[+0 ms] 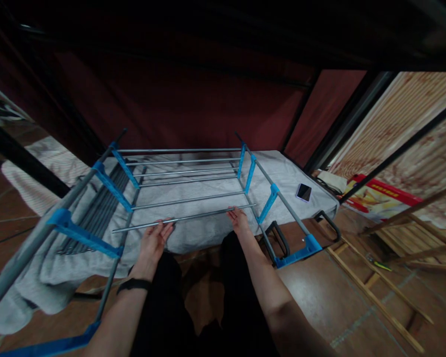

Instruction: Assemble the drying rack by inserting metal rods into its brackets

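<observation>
A thin grey metal rod [200,215] lies crosswise in both of my hands. My left hand [154,241], palm turned up, has its fingers under the rod left of its middle, with the thumb at the rod. Toward the rod's right end, my right hand [239,219] grips it between thumb and fingers. Around the rod is a rack frame of grey tubes with blue plastic brackets [270,202]. Several crossbars [188,201] span the frame farther back. The rod's left end reaches over the left side tube, and its right end is near the right one.
A grey blanket [208,233] covers the bed beneath the frame. Several loose rods [96,213] lie at the left. A phone [304,192] rests at the right. Beyond are a red-and-yellow box [379,197] and a wooden ladder-like frame [373,282] on the floor.
</observation>
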### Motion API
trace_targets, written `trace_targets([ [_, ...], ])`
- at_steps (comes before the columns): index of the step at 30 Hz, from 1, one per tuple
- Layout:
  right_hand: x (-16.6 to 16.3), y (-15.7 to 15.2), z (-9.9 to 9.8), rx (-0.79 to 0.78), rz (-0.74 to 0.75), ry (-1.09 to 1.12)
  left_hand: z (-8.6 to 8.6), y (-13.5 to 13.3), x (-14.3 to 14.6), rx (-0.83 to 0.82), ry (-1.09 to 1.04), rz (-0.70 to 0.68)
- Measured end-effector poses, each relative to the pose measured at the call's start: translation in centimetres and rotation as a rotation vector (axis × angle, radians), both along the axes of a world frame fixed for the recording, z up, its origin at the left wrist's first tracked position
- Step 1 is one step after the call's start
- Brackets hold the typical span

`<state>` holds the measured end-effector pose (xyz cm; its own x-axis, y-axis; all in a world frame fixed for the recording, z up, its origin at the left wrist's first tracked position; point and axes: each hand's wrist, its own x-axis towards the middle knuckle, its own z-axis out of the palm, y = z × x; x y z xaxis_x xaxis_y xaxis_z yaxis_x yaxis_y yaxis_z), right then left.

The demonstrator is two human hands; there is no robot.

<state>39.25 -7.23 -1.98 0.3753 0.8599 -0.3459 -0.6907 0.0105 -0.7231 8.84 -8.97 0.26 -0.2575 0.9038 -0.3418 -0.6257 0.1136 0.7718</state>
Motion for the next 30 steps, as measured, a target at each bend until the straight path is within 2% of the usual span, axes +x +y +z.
trace_targets([
  [5,0.2,-0.4,-0.3,0.005,0.016,-0.011,-0.1,0.1,0.1,-0.039,-0.049,0.009],
  [11,1.0,0.1,-1.5,-0.086,-0.04,-0.04,0.2,-0.2,-1.9,0.01,-0.082,0.157],
  [19,2.6,0.4,-2.8,-0.136,-0.119,-0.096,-1.1,-0.6,-3.6,0.067,-0.106,0.355],
  [26,3.8,0.6,-3.9,-0.193,-0.234,-0.102,-1.9,-0.4,-3.8,0.085,-0.119,0.443],
  [30,4.0,0.5,-4.2,-0.152,-0.219,-0.198,-2.0,-0.3,-3.7,0.095,-0.107,0.447],
])
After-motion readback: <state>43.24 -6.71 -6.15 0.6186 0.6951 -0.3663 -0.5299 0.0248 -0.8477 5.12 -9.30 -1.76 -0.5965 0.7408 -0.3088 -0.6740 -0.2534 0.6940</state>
